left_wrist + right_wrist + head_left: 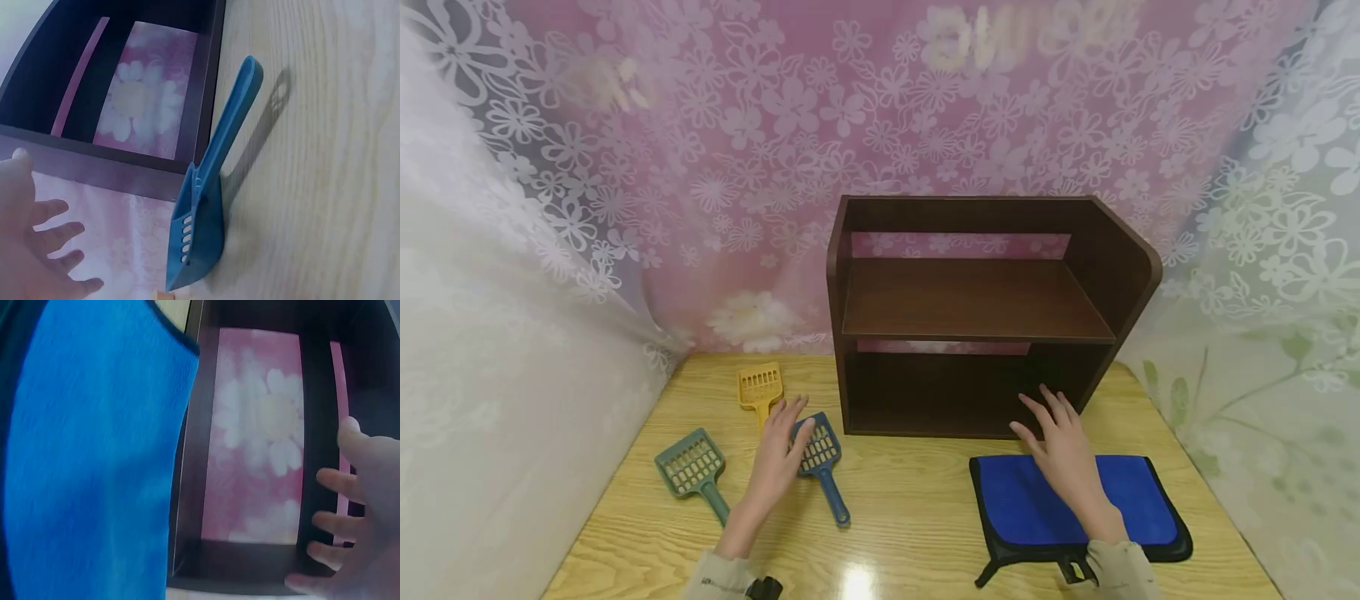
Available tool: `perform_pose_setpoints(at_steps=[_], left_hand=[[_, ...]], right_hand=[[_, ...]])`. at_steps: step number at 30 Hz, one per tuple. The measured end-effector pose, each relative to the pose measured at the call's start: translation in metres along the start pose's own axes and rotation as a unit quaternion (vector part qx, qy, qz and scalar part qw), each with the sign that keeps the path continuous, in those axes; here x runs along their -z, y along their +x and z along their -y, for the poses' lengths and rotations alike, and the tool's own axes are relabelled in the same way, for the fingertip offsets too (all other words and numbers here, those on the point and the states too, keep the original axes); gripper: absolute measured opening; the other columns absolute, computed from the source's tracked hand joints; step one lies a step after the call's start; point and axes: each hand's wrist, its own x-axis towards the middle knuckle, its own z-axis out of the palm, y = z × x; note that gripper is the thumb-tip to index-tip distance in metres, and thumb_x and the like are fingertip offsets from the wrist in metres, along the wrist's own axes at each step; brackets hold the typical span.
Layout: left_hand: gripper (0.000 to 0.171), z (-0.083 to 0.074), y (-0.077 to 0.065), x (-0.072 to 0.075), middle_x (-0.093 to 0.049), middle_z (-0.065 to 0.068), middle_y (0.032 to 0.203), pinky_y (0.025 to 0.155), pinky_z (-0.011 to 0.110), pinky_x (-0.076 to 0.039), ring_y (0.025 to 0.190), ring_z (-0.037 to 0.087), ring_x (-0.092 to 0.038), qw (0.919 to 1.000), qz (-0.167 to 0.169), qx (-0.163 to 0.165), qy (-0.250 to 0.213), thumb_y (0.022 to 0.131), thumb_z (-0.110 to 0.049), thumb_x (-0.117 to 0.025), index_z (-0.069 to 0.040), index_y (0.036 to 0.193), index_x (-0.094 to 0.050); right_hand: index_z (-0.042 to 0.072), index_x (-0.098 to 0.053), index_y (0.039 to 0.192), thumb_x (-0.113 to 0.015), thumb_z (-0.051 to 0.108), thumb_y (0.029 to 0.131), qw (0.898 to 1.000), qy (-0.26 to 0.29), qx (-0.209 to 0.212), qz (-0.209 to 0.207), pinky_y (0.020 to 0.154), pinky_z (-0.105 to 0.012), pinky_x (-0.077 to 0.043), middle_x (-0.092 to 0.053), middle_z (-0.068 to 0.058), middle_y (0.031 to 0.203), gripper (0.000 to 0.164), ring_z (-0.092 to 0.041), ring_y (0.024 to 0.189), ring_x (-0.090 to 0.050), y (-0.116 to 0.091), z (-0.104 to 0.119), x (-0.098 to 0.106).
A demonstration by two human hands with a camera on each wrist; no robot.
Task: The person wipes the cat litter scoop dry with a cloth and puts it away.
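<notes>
Beige sleeve (718, 567) behind left hand (779, 450), dark marks (717, 582) on cuff (734, 567), black piece (766, 588) thumb side; matching sleeve (1123, 571) behind right hand (1066, 457).

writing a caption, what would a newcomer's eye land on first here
Probably the dark brown shelf, standing at the back of the table before a pink floral curtain. Next, the blue fabric with black edging, lying in front of the shelf's right side. Then, near the left hand, a yellow scoop, a green scoop and a blue scoop, all slotted.

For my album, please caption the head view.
Left hand near a blue litter scoop, right hand near a black-edged blue cloth, before a dark two-tier shelf.
</notes>
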Motion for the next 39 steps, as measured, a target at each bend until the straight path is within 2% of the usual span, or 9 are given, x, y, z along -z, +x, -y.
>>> perform_pose_setpoints(at_steps=[5, 10, 13, 16, 22, 28, 34, 36, 39], left_hand=[[0.045, 0.004, -0.009, 0.003, -0.057, 0.017, 0.142, 0.108, 0.062, -0.038, 0.136, 0.04, -0.048, 0.997, -0.006, 0.044, -0.064, 0.111, -0.033, -0.042, -0.004, 0.141, -0.056], [0.045, 0.009, -0.019, 0.001, -0.067, 0.018, 0.126, 0.097, 0.054, -0.051, 0.117, 0.038, -0.063, 0.9858, -0.001, 0.117, -0.12, 0.112, -0.033, -0.037, 0.0, 0.132, -0.062], [0.045, 0.012, -0.024, -0.002, -0.07, 0.021, 0.116, 0.086, 0.047, -0.057, 0.105, 0.038, -0.068, 0.9763, -0.002, 0.153, -0.153, 0.112, -0.031, -0.039, 0.003, 0.124, -0.064], [0.045, 0.016, -0.029, -0.005, -0.072, 0.021, 0.106, 0.074, 0.039, -0.06, 0.093, 0.033, -0.072, 0.9688, -0.004, 0.182, -0.168, 0.112, -0.032, -0.04, 0.005, 0.117, -0.066], [0.043, 0.021, -0.042, -0.009, -0.074, 0.014, 0.091, 0.06, 0.031, -0.058, 0.078, 0.026, -0.072, 0.9588, 0.016, 0.229, -0.167, 0.111, -0.029, -0.043, 0.004, 0.103, -0.069], [0.043, 0.025, -0.05, -0.011, -0.073, 0.009, 0.084, 0.057, 0.029, -0.057, 0.073, 0.02, -0.07, 0.9486, 0.073, 0.255, -0.172, 0.11, -0.029, -0.044, 0.004, 0.1, -0.07], [0.044, 0.026, -0.055, -0.015, -0.073, 0.008, 0.086, 0.058, 0.029, -0.059, 0.072, 0.017, -0.07, 0.9458, 0.114, 0.249, -0.174, 0.11, -0.03, -0.046, 0.006, 0.102, -0.071], [0.045, 0.025, -0.056, -0.015, -0.074, 0.01, 0.087, 0.059, 0.029, -0.059, 0.072, 0.017, -0.071, 0.9408, 0.124, 0.251, -0.191, 0.11, -0.03, -0.046, 0.008, 0.104, -0.07], [0.047, 0.025, -0.056, -0.017, -0.074, 0.013, 0.088, 0.06, 0.03, -0.06, 0.072, 0.017, -0.072, 0.9286, 0.141, 0.255, -0.23, 0.11, -0.029, -0.045, 0.013, 0.108, -0.066]], right_hand=[[0.005, -0.059, 0.138, -0.065, 0.027, 0.101, 0.999, 0.026, -0.02, 0.021, 0.099, -0.069, -0.04, -0.047, -0.028, 0.145, 0.044, -0.052, 0.13, -0.045, -0.003, -0.014, 0.008], [0.006, -0.06, 0.137, -0.061, 0.025, 0.103, 0.997, 0.024, -0.026, 0.061, 0.09, -0.064, -0.049, -0.058, -0.025, 0.135, 0.039, -0.047, 0.113, -0.06, -0.007, -0.033, 0.011], [0.007, -0.061, 0.136, -0.06, 0.026, 0.104, 0.996, 0.022, -0.029, 0.081, 0.09, -0.065, -0.049, -0.06, -0.025, 0.133, 0.037, -0.047, 0.111, -0.062, -0.009, -0.045, 0.011], [0.006, -0.063, 0.134, -0.059, 0.028, 0.104, 0.994, 0.02, -0.037, 0.102, 0.093, -0.067, -0.046, -0.061, -0.027, 0.132, 0.037, -0.05, 0.118, -0.058, -0.01, -0.056, 0.01], [0.005, -0.069, 0.126, -0.065, 0.029, 0.101, 0.99, -0.009, -0.044, 0.135, 0.089, -0.064, -0.049, -0.066, -0.026, 0.123, 0.035, -0.047, 0.108, -0.064, -0.013, -0.07, 0.005], [0.006, -0.073, 0.116, -0.071, 0.026, 0.096, 0.987, -0.043, -0.025, 0.151, 0.084, -0.062, -0.052, -0.071, -0.019, 0.112, 0.029, -0.043, 0.1, -0.066, -0.018, -0.078, 0.0], [0.008, -0.075, 0.11, -0.075, 0.031, 0.092, 0.984, -0.074, -0.011, 0.164, 0.081, -0.064, -0.051, -0.07, -0.017, 0.107, 0.03, -0.044, 0.097, -0.066, -0.021, -0.082, -0.002], [0.008, -0.076, 0.109, -0.075, 0.033, 0.091, 0.981, -0.081, -0.015, 0.175, 0.08, -0.064, -0.051, -0.069, -0.017, 0.106, 0.03, -0.044, 0.096, -0.066, -0.021, -0.082, -0.002], [0.008, -0.076, 0.109, -0.075, 0.034, 0.091, 0.978, -0.081, -0.025, 0.192, 0.079, -0.065, -0.051, -0.068, -0.018, 0.105, 0.033, -0.043, 0.094, -0.065, -0.022, -0.082, 0.0]])
